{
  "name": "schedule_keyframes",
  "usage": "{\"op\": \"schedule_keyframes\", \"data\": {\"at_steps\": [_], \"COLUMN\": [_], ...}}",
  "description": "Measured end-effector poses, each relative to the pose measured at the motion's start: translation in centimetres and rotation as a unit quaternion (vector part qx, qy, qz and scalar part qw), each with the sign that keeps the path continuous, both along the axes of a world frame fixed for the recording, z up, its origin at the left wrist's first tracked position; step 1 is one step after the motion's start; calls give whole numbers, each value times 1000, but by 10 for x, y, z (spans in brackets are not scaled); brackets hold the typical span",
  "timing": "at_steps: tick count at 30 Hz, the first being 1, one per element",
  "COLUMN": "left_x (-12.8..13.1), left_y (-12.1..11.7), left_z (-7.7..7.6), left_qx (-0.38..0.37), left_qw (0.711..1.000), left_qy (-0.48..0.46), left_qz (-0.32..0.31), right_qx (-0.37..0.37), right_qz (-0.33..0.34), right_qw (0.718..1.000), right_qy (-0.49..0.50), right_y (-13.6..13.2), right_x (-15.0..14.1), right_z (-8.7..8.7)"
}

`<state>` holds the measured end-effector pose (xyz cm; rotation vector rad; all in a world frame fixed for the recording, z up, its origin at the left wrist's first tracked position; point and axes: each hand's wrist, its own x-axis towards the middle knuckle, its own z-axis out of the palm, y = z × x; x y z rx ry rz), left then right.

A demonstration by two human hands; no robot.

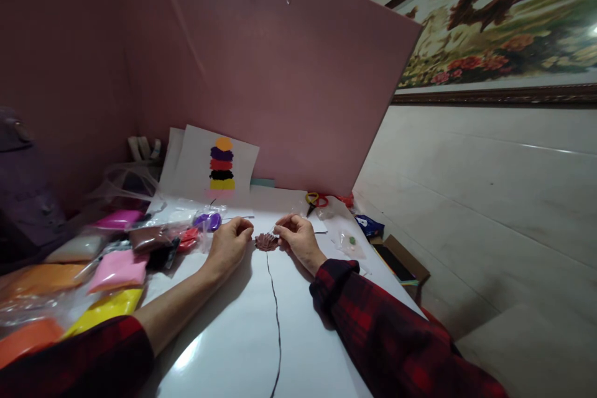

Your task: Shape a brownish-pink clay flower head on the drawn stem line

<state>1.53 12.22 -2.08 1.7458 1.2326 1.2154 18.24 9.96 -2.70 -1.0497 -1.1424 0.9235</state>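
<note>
A brown, ridged, fan-like piece (267,242) lies on the white sheet (233,336), at the upper end of a thin dark wavy line (278,317). My right hand (301,237) is at its right edge, thumb and forefinger pinched together on something small and pale that I cannot make out. Just left of the piece is my left hand (231,244), its thumb and fingertips pressed together. Whether anything is between those fingertips is too small to tell.
Bags of coloured clay, among them a pink bag (119,270) and a yellow bag (105,313), crowd the left side. A paper with coloured bands (196,165) leans at the back. Scissors (313,200) lie behind my right hand. An open cardboard box (405,264) stands at right.
</note>
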Motion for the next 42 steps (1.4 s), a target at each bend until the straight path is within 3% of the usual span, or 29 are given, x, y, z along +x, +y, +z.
{"op": "schedule_keyframes", "data": {"at_steps": [11, 42], "left_x": [0, 2], "left_y": [-2, -2], "left_z": [1, 3], "left_qx": [0, 0], "left_qw": [1000, 1000], "left_qy": [-2, 7], "left_qz": [-4, -13], "right_qx": [-8, 7], "right_qz": [38, 27], "right_qw": [999, 998], "right_qy": [3, -48], "right_y": [-4, 0], "right_x": [-3, 1], "right_z": [4, -2]}}
